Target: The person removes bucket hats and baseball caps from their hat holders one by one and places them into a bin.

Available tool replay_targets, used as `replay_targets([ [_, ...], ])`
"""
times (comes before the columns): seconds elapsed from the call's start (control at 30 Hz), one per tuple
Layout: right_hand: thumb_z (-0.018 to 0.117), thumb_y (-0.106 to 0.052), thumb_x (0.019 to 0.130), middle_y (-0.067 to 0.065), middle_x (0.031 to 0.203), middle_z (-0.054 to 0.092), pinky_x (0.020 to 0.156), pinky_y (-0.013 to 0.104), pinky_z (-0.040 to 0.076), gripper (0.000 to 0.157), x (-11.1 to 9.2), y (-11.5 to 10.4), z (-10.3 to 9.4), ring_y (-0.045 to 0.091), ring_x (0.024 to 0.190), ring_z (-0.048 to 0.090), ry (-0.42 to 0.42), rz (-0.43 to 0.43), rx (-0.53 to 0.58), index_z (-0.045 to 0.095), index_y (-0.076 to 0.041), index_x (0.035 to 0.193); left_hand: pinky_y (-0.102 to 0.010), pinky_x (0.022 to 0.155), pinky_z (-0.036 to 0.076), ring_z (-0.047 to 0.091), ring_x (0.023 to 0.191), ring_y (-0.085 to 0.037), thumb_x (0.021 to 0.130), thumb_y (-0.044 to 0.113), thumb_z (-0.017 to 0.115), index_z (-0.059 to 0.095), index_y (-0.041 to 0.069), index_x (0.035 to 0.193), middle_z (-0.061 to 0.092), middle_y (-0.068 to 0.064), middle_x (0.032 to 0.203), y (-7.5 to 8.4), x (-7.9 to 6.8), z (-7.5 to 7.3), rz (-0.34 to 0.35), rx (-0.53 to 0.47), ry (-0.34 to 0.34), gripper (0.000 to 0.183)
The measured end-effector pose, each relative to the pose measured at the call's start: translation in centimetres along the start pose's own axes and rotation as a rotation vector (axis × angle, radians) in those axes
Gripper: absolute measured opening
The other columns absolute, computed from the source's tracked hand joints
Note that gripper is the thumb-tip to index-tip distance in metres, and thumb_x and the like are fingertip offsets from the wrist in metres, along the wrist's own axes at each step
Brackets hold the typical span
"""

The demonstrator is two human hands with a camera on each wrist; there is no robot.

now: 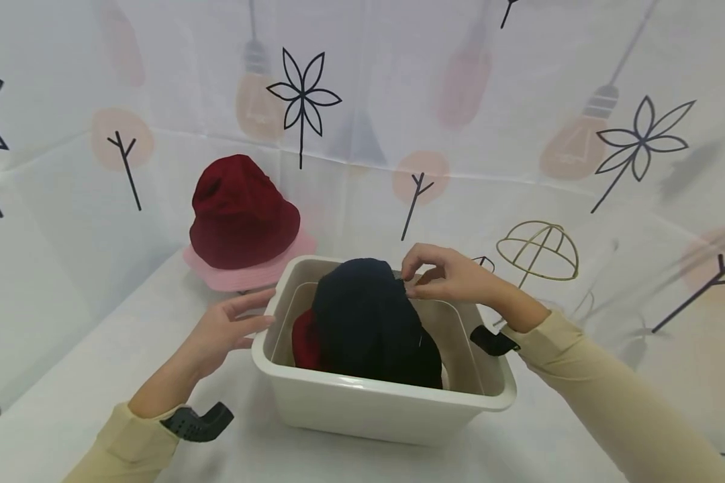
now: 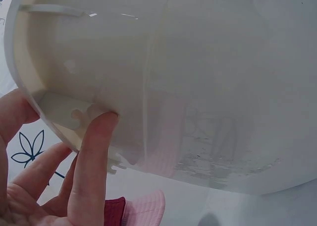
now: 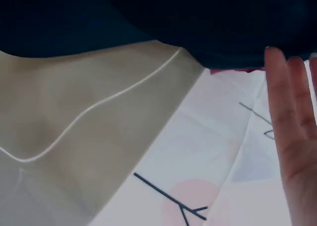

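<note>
A pale plastic tub (image 1: 374,412) stands on the white surface. Inside it, a dark navy hat (image 1: 362,315) lies over a red hat (image 1: 303,342), with a black piece of cloth (image 1: 430,362) at its right. My right hand (image 1: 453,275) is above the tub's far side, thumb and forefinger pinching the navy hat's edge; its other fingers (image 3: 282,92) reach up straight to the dark cloth. At the tub's left end, my left hand (image 1: 223,332) touches the rim and outer wall with nearly straight fingers (image 2: 96,151).
Behind the tub to the left, a maroon bucket hat (image 1: 242,215) sits stacked on a pink hat (image 1: 248,274). A white patterned cloth (image 1: 350,100) hangs at the back. The white tabletop (image 1: 127,349) extends to the left of the tub.
</note>
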State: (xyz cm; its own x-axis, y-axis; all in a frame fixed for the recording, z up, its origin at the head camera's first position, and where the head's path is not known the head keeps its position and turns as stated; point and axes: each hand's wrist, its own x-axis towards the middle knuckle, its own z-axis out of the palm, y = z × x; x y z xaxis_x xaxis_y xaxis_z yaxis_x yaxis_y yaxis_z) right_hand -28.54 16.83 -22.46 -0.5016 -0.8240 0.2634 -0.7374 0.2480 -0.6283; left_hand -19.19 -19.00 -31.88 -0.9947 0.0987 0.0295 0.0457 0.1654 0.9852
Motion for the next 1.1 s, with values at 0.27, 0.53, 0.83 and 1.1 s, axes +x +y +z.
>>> replay_targets([
  [0.27,0.077,-0.024,0.077,0.012,0.133,0.047,0.087,0.042,0.047,0.055,0.0,0.0,1.5,0.02,0.121,0.044,-0.254,-0.044,-0.04,0.055,-0.009,0.126,-0.051,0.086,0.047,0.043,0.123,-0.037,0.084,0.025,0.07,0.045,0.009,0.139,0.046,-0.016,0.137,0.1,-0.1,0.0,0.002,0.002,0.004,0.062],
  [0.53,0.075,-0.019,0.079,0.008,0.135,0.047,0.078,0.036,0.052,0.058,1.9,0.1,3.5,0.02,0.121,0.045,-0.346,-0.04,-0.167,0.053,-0.013,0.132,-0.05,0.085,0.047,0.043,0.123,-0.038,0.084,0.025,0.07,0.045,0.009,0.138,0.046,-0.016,0.137,0.3,0.0,0.1,0.007,0.01,0.009,0.062],
  [0.83,0.071,-0.021,0.084,0.007,0.129,0.049,0.098,0.032,0.038,0.054,4.8,0.9,6.8,0.019,0.119,0.045,-0.48,-0.061,-0.424,0.051,-0.021,0.135,-0.05,0.085,0.047,0.043,0.123,-0.038,0.084,0.023,0.07,0.045,0.008,0.138,0.045,-0.017,0.137,0.3,-0.1,0.1,0.005,0.001,0.004,0.062],
  [1.1,0.07,-0.017,0.084,0.005,0.125,0.052,0.096,0.028,0.039,0.052,6.5,2.0,9.6,0.015,0.112,0.049,-0.612,-0.011,-0.485,0.053,-0.023,0.133,-0.05,0.085,0.048,0.045,0.122,-0.038,0.085,0.022,0.069,0.045,0.009,0.138,0.046,-0.016,0.137,0.1,-0.1,0.0,0.011,-0.018,-0.017,0.06],
])
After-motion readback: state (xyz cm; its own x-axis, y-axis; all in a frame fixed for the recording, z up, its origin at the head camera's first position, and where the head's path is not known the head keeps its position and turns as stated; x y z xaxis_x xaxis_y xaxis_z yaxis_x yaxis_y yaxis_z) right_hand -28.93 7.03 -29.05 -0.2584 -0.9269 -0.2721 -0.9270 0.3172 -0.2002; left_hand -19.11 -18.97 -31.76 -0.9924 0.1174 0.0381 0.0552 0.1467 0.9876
